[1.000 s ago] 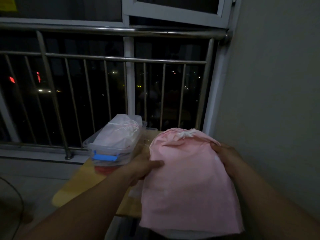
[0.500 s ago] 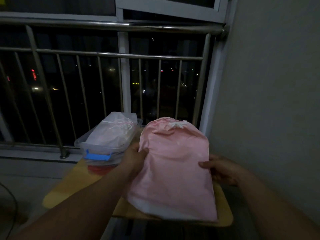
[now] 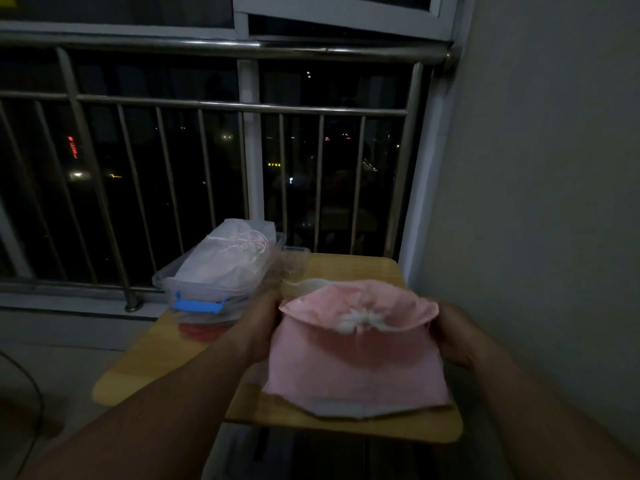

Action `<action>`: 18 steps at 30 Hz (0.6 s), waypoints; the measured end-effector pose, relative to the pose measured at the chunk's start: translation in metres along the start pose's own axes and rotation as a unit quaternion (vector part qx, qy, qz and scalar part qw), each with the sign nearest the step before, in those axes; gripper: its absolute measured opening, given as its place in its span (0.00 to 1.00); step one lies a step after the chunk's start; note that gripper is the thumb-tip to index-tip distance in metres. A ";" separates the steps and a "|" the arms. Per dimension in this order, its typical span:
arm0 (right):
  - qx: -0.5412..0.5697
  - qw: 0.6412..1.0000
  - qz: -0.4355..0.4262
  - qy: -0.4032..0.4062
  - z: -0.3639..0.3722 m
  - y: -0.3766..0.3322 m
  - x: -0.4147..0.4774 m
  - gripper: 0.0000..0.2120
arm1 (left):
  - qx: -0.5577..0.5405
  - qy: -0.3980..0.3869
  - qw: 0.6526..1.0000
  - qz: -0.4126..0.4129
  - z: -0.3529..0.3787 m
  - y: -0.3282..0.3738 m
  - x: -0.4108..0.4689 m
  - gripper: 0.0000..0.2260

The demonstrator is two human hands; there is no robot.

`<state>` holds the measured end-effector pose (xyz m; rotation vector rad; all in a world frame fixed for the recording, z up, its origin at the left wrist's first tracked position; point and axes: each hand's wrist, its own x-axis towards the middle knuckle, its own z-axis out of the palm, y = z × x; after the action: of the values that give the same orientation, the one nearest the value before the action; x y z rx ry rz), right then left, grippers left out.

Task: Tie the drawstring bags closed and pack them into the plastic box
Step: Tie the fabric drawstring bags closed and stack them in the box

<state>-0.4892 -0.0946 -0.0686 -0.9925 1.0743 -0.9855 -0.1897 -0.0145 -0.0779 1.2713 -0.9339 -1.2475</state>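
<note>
The soft pink cloth drawstring bag (image 3: 356, 358) is gripped by the left hand (image 3: 258, 327) and, seemingly, the right hand (image 3: 453, 336) over the yellow wooden table's (image 3: 346, 268) near edge. Its folded top could flop open if loosened.

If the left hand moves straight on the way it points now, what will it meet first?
Probably the pink bag it holds: the left hand points right and forward into it. The box lies to its left.

Dim and grainy throughout. Night behind the railing (image 3: 173, 102); only small scattered lights there. Weak light from the camera side reaches the pink bag (image 3: 356, 362) and tabletop (image 3: 346, 268). Railing bars bow toward the frame edges; lower corners near black.
</note>
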 end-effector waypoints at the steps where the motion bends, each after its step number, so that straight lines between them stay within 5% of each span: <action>1: 0.012 1.000 0.012 -0.001 -0.001 0.000 -0.001 0.15 | -0.013 -0.011 1.000 -0.008 0.000 -0.001 -0.001 0.25; 3: 0.018 0.999 0.026 -0.012 -0.008 0.003 0.003 0.24 | -0.029 -0.014 0.999 -0.021 0.001 0.000 -0.004 0.22; 7: -0.083 0.993 0.075 -0.042 -0.004 -0.001 -0.002 0.23 | 0.033 0.083 0.996 0.022 -0.004 -0.004 0.003 0.06; 12: -0.147 0.986 0.077 0.011 0.003 -0.008 -0.004 0.15 | 0.067 0.093 0.992 0.043 0.000 -0.007 -0.003 0.24; 18: -0.144 0.988 -0.015 0.056 0.018 -0.011 -0.002 0.12 | -0.001 0.037 0.999 -0.020 0.007 -0.019 -0.018 0.13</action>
<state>-0.4738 -0.0925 -0.0543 -1.2024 1.3248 -0.9353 -0.2016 0.0045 -0.0931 1.3316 -0.8589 -1.2238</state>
